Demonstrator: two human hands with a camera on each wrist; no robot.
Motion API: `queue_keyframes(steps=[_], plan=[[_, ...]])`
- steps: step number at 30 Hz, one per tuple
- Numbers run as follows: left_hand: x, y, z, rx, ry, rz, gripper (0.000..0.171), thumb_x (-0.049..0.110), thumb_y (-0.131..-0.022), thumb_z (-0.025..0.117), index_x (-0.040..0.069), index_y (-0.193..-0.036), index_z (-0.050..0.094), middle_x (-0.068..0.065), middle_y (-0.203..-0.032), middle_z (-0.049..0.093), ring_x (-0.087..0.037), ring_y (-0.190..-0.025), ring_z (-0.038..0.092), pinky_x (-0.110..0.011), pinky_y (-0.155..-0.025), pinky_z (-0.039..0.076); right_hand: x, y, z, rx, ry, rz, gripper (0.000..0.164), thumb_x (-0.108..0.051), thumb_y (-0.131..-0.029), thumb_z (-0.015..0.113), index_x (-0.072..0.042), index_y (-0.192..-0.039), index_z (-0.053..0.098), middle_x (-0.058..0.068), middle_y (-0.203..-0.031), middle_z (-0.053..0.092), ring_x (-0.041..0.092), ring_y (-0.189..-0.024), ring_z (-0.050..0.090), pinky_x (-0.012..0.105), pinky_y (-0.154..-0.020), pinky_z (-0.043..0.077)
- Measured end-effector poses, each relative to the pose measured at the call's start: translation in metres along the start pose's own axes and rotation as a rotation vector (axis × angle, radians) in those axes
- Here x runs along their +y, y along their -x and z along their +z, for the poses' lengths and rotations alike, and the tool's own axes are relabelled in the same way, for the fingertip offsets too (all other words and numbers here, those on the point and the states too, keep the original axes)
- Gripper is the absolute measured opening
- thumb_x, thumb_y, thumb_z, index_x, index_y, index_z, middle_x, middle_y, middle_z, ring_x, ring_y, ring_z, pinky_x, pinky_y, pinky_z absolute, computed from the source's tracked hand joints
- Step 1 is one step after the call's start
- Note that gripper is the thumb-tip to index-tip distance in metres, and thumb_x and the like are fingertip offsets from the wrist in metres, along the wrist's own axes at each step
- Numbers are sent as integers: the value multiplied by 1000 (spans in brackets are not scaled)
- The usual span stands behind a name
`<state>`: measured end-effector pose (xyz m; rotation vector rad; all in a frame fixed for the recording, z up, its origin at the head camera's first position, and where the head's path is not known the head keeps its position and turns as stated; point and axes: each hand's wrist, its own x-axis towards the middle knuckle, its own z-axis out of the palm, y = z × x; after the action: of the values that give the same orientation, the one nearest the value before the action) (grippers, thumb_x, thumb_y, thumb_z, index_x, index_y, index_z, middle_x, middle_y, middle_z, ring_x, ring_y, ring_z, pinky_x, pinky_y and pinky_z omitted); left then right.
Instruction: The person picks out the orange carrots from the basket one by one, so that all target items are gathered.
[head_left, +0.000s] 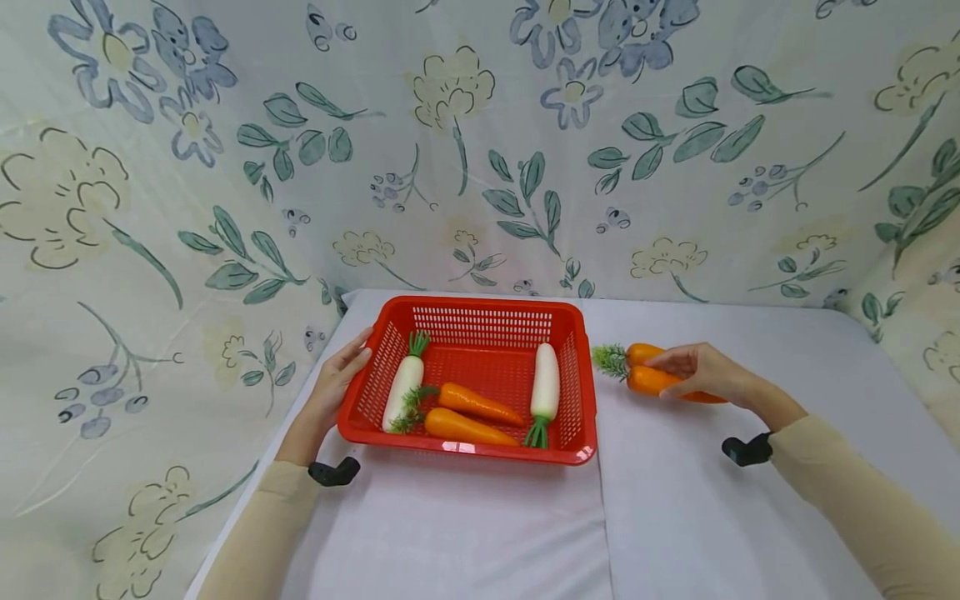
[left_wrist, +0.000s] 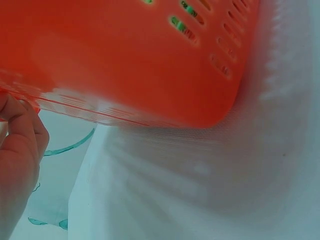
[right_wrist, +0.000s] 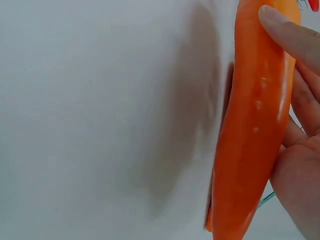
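Note:
A red plastic basket (head_left: 480, 454) stands on the white-covered table, its wall (left_wrist: 125, 60) filling much of the left wrist view. My left hand (head_left: 335, 387) grips its left rim, fingers bent over the edge. Inside lie two carrots (head_left: 465, 427) side by side and two white radishes (head_left: 546, 379), one at each end. To the basket's right, my right hand (head_left: 705, 375) holds an orange carrot (right_wrist: 255, 115), thumb on its near side. A second carrot (head_left: 643, 353) lies just behind it, partly covered by the fingers; whether these fingers grip it too, I cannot tell.
White cloth (head_left: 480, 533) covers the table, with a seam running toward the front right of the basket. A floral curtain (head_left: 450, 167) hangs behind and along the left side. Green carrot tops (head_left: 611, 361) point at the basket's right wall.

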<state>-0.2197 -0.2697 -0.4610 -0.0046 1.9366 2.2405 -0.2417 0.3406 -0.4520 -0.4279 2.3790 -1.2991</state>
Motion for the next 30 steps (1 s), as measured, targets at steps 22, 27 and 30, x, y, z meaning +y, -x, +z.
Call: queue_keyframes(steps=[22,27,30], plan=[[6,5,5,-6,-7,2,58,26,-105,52,21,-158,30,-17,-156,35,-21,-115,61,-37,-90,55,17,4,15,54,132,-9,50,-12,-81,84,0,-126,66,20,-129,62,40,-121,54,45,-103,46],[9,7,7,-7,6,-3,57,24,-105,52,20,-158,31,-17,-155,36,-21,-115,61,-38,-92,54,20,4,16,70,138,-3,49,-13,-80,85,-2,-125,67,20,-129,62,39,-120,54,42,-101,48],[9,8,7,-9,17,-3,57,23,-105,52,19,-158,31,-17,-155,36,-21,-115,61,-38,-92,53,22,3,18,85,151,10,50,-15,-79,85,-3,-124,68,21,-131,60,40,-121,52,48,-101,47]])
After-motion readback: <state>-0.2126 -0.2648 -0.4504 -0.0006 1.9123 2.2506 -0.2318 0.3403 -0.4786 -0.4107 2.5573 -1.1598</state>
